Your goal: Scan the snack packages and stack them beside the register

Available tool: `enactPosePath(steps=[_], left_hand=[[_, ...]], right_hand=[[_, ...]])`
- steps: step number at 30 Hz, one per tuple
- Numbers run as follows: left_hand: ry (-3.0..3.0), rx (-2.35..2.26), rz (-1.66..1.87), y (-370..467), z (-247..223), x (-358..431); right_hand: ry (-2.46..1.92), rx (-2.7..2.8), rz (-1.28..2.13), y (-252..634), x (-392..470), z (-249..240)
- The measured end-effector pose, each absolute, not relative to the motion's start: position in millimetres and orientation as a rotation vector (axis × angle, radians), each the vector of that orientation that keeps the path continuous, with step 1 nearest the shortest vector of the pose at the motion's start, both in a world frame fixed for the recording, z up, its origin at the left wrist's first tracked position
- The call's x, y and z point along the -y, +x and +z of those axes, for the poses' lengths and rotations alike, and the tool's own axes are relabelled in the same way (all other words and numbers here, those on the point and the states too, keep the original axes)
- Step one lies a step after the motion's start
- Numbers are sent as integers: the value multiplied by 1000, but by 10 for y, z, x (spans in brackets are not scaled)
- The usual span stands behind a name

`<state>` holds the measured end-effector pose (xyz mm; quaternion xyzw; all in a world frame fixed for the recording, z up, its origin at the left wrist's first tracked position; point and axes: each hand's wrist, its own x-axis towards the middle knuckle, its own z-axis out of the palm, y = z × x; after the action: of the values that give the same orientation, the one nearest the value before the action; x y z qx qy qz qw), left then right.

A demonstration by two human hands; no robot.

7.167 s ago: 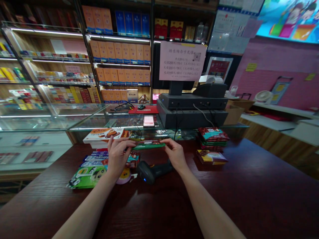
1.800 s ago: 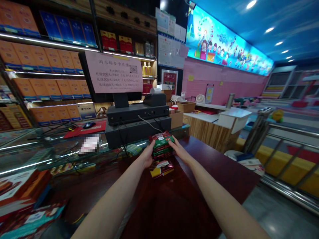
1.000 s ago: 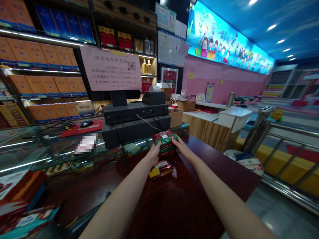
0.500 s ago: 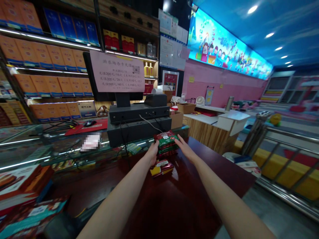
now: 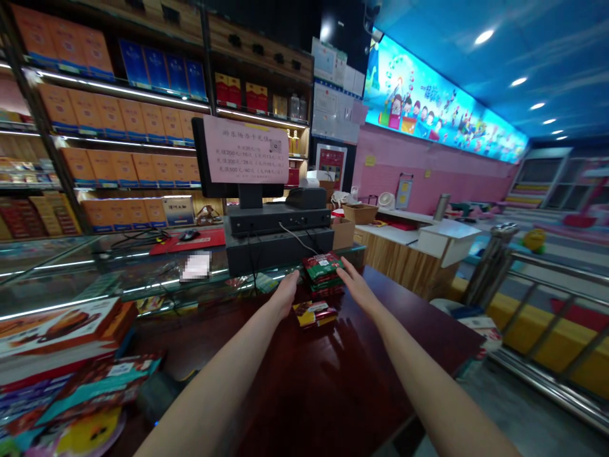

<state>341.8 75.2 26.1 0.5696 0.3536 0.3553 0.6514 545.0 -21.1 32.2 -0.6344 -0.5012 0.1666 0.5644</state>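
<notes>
A stack of green and red packets (image 5: 323, 269) lies on the dark red table (image 5: 328, 374), in front of the cash register. My left hand (image 5: 285, 294) is to the left of the stack, a small gap between them, its fingers extended and holding nothing. At the stack's right side is my right hand (image 5: 356, 287), fingers spread, the fingertips at the packets' edge. Nearer to me, a yellow and dark red packet (image 5: 314, 313) lies between the hands.
Behind the stack stand a black cash register (image 5: 280, 222) and a monitor with a pink sign (image 5: 245, 152). Boxes (image 5: 61, 330) and snack bags (image 5: 109, 384) lie at the left, beside a dark device (image 5: 159, 397). A metal railing (image 5: 547, 317) is at the right.
My left hand has come away from the stack towards the left. My right hand stays beside it. The camera view has turned a little, so the scene sits further right.
</notes>
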Motion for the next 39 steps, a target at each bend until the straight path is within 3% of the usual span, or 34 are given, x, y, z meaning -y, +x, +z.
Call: enactPosePath(steps=[21,39], left_hand=[[1233,-995,753,2180,431,-520],[1553,-1092,1115,1103,316,-673]], right_hand=[[-1360,1408,546,4192,99,244],[-1248,1638,722,3166,-169,163]])
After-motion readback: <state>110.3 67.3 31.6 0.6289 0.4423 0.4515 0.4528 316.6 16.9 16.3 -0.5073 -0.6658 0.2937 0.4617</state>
